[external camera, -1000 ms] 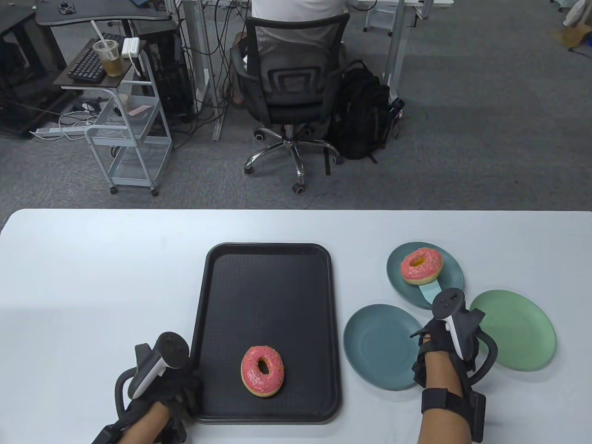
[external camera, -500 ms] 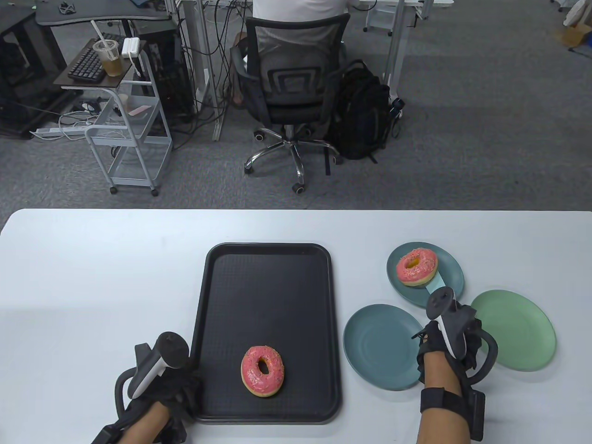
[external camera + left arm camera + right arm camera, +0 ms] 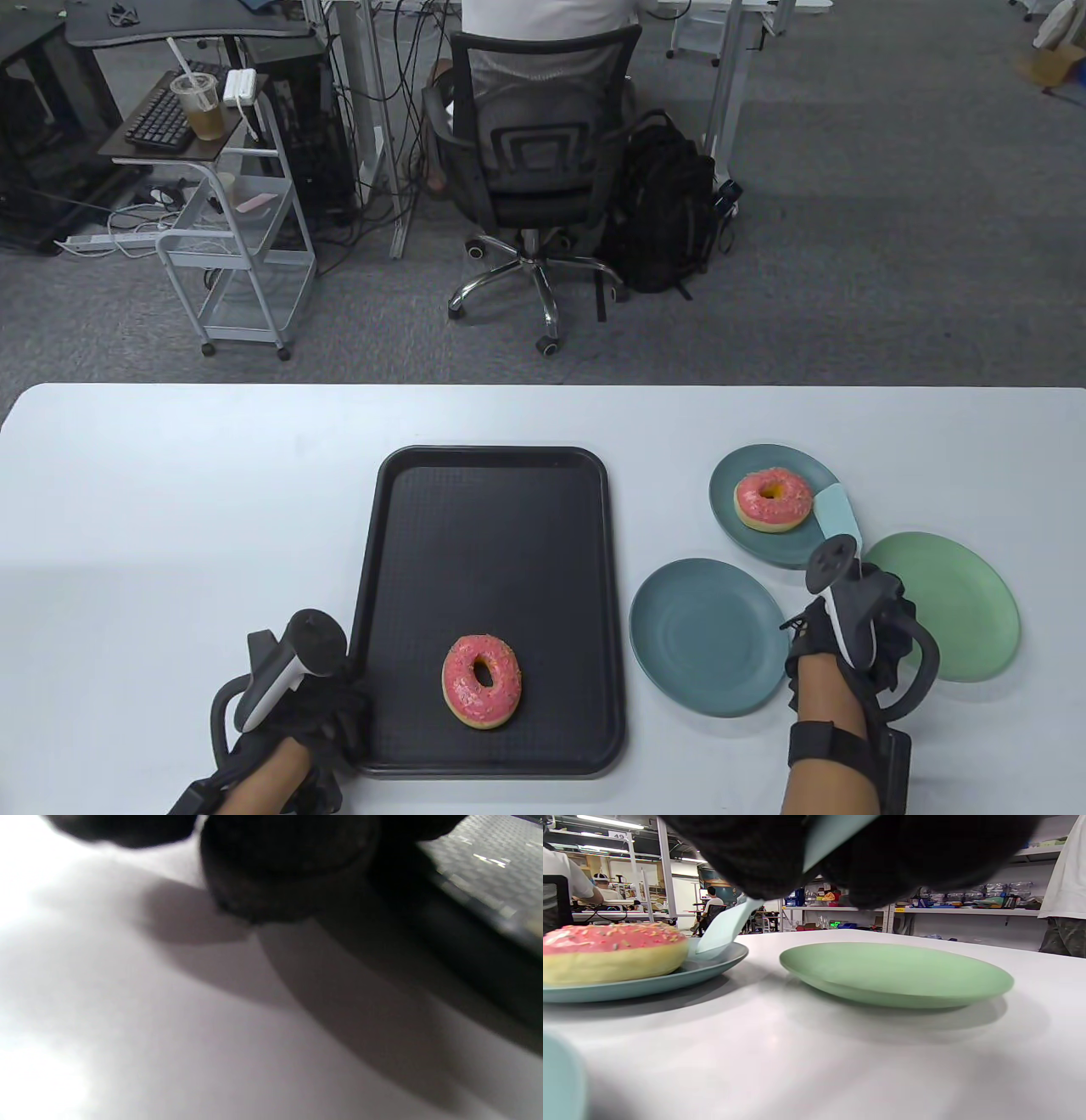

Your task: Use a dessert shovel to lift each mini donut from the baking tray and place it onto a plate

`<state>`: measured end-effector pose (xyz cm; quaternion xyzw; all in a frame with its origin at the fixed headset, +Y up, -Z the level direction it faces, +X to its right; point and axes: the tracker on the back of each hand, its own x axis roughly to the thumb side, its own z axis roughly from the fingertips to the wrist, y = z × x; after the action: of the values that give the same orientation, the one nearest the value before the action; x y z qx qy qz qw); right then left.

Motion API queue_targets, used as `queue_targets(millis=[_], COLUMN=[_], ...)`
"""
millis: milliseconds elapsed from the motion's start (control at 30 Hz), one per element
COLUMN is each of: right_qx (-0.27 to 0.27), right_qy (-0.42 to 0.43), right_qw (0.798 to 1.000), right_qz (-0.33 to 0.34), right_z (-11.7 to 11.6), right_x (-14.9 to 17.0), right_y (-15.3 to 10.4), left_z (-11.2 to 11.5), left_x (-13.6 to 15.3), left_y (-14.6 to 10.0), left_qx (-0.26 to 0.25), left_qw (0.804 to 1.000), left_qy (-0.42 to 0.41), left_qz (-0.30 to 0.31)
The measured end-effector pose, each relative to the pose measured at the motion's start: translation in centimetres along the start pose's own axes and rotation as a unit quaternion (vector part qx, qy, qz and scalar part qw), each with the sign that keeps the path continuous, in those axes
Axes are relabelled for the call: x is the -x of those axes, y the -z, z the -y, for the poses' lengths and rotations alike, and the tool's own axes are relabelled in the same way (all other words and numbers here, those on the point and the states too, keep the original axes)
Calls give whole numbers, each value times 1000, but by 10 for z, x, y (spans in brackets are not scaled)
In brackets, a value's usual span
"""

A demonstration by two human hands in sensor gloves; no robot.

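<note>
A pink-iced donut [image 3: 481,692] lies near the front of the black baking tray [image 3: 492,526]. A second pink donut [image 3: 773,500] [image 3: 611,950] sits flat on the far teal plate [image 3: 747,543] [image 3: 670,984]. My right hand [image 3: 836,624] [image 3: 840,849] grips the pale blue dessert shovel [image 3: 836,514] [image 3: 725,927]. Its blade rests on that plate's right rim, just beside the donut. My left hand [image 3: 297,705] rests on the table against the tray's front left edge. Its dark fingers [image 3: 288,870] touch the white tabletop and hold nothing.
A bare teal plate [image 3: 708,637] lies in front of the right hand's left side. A bare green plate [image 3: 950,607] [image 3: 895,974] lies to its right. Behind the table a person sits in an office chair [image 3: 530,144], beside a backpack [image 3: 662,204] and a wheeled cart [image 3: 237,255].
The shovel blade has slid out from under the donut to the right. The donut now lies flat on the far plate. My right hand shifted right and slightly back. The left hand stayed still.
</note>
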<state>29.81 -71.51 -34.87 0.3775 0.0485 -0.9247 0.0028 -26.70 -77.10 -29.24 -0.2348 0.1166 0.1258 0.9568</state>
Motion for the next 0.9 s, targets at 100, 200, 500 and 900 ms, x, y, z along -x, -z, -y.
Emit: queue_targets(millis=[100, 200, 500, 900], right_qx=[7, 20, 5, -34], right_qy=[15, 56, 204, 100], right_qw=[1000, 998, 939, 855], right_qz=[4, 31, 275, 508], right_z=[3, 9, 38, 47], right_x=[5, 6, -20, -36], right_y=[-2, -8, -54, -138], left_z=[0, 0, 0, 0], left_x=[0, 0, 0, 3], left_y=[0, 0, 0, 0], left_qx=[1, 1, 3, 7], left_qw=[1000, 1000, 1000, 1000], left_qy=[-1, -1, -6, -13], left_qz=[0, 0, 1, 0])
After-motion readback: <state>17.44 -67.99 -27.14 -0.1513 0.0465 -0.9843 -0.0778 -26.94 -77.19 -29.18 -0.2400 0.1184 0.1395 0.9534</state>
